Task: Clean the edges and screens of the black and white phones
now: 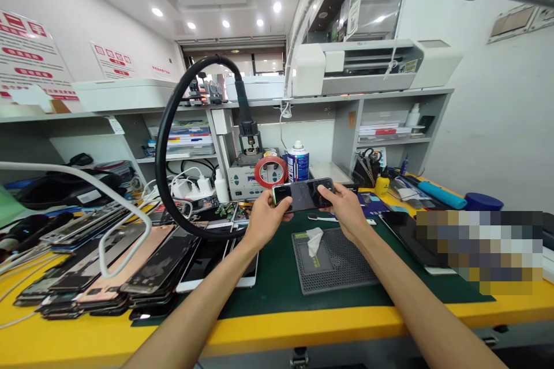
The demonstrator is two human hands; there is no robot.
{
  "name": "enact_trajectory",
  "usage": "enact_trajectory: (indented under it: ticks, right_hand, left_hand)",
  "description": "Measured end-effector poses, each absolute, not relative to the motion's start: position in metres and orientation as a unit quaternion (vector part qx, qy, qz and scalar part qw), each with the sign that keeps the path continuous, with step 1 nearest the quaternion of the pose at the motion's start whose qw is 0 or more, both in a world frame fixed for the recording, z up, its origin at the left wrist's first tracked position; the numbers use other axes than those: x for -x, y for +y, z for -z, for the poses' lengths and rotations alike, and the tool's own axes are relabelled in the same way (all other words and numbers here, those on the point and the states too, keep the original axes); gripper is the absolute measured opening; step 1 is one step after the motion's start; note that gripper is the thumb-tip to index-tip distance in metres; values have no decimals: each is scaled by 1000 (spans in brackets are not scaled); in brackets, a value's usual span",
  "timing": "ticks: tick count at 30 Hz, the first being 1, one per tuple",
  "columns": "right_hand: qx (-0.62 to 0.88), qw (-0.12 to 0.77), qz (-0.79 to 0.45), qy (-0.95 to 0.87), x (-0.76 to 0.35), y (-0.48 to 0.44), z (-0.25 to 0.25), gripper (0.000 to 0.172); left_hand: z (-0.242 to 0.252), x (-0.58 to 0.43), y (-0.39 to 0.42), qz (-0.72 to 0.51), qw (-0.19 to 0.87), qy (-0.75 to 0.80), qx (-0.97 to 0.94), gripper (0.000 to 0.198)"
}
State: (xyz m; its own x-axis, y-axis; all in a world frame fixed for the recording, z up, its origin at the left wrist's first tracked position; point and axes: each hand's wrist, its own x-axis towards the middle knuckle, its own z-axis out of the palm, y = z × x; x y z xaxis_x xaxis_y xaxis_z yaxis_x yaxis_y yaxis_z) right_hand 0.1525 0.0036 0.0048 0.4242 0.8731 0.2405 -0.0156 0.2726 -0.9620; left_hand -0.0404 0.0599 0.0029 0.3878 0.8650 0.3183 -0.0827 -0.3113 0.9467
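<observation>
A dark smartphone is held up sideways above the workbench, its screen facing me. My left hand grips the left end, thumb across the glass near a small green glow. At the other end my right hand is closed on the phone, with the thumb on the screen. Below lies a grey perforated repair mat bearing a crumpled white tissue. Between the phone and that mat, a white-handled brush rests on the green work mat.
Stacked phone parts and a white tablet lie at left. A black hose arches over them. Behind stand a hot-air station, red tape roll and blue spray can. A dark tablet lies right, near a yellow bottle.
</observation>
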Motion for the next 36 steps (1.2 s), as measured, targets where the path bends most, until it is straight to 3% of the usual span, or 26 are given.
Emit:
enact_trajectory:
  ticks: [9,17,25,36]
  right_hand:
    - [510,689,-331,-395,-157,8,-1,40]
    - [495,716,-340,-357,-161,9,-1,36]
    - [479,726,-378,-317,-161,8,-4,31]
    - [483,722,-399,-294,-164,10,-2,28]
  left_hand:
    - [-13,46,59,-381,564,234,-694,42]
    - [-12,55,71,-340,662,215,-632,58]
    - [-14,52,71,-317,725,175,-586,20]
    - [-21,54,68,-289,741,174,-581,18]
